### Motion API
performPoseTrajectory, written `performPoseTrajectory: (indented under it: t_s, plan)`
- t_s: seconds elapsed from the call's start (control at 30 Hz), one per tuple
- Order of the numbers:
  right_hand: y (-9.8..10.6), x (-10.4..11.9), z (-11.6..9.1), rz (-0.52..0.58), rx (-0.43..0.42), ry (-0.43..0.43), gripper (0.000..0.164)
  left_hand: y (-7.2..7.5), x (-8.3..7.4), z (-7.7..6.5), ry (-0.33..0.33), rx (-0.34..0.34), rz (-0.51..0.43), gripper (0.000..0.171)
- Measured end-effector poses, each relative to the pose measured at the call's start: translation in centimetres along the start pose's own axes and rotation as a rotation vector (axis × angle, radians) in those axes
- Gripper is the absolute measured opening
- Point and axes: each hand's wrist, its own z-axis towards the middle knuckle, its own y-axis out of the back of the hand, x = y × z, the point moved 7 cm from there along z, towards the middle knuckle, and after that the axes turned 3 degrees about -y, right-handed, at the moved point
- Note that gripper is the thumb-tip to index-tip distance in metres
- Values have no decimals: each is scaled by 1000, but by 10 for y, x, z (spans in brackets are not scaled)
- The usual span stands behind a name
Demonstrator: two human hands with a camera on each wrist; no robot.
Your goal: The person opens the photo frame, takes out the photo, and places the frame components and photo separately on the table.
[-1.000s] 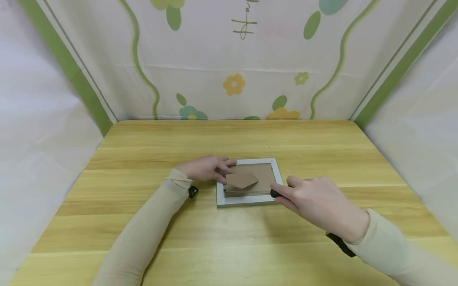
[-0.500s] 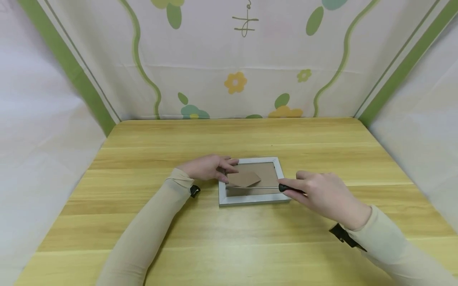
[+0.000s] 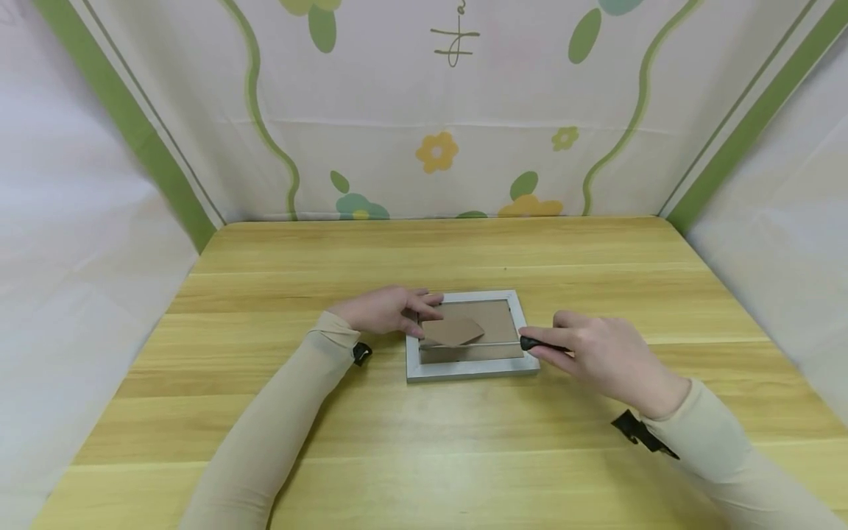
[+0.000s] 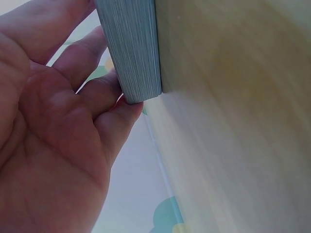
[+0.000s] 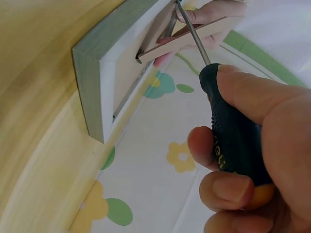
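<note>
A silver-white picture frame (image 3: 473,370) lies on the table with its brown backing board (image 3: 497,320) facing up. From the board a pentagon-ended brown stand flap (image 3: 453,332) sticks up at an angle. My left hand (image 3: 384,311) rests at the frame's left end, fingers spread over the far-left corner; the left wrist view has the fingers touching the frame's edge. My right hand (image 3: 609,361) grips the dark handle of a screwdriver (image 5: 228,111). Its thin shaft crosses above the backing toward the frame's left inner edge. The tip is too small to make out.
The wood-grain table (image 3: 424,456) extends on all sides of the frame. A pale cloth printed with flowers (image 3: 437,152) hangs behind it, and white cloth sides (image 3: 99,184) flank the table. Black straps (image 3: 642,434) are on both wrists.
My right hand has drawn back to the right and slightly away from me, with more screwdriver handle now showing. My left hand stays at the frame's left end. The view shifted slightly.
</note>
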Motion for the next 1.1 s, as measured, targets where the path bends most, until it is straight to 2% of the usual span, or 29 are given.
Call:
performPoseTrajectory:
  t_s: [0.23,0.37,0.43,0.47,0.6,0.67,0.8,0.87,0.97,1.1]
  plan:
    - [13,7,19,-48,51,49,53,1,-1,0,3,-1,1,46]
    - [24,22,37,-119,89,97,27,1,0,-1,4,0,1,45]
    - [30,33,46,-162,102,121,13,1,0,-1,0,1,10,36]
    - [33,38,51,-180,108,131,11,1,0,-1,-3,1,14,32]
    - [40,63,70,-271,148,186,21,1,1,0,-9,3,25,16]
    - [41,75,78,-318,182,219,22,0,1,1,-10,3,23,15]
    - [42,98,94,-415,244,294,21,0,1,1,-4,2,12,25]
    - [41,108,102,-448,270,318,28,0,1,1,0,1,5,33]
    - [40,119,116,-465,290,346,40,0,1,0,5,-4,7,35]
    - [36,126,135,-478,320,352,46,2,1,0,-1,-21,3,19]
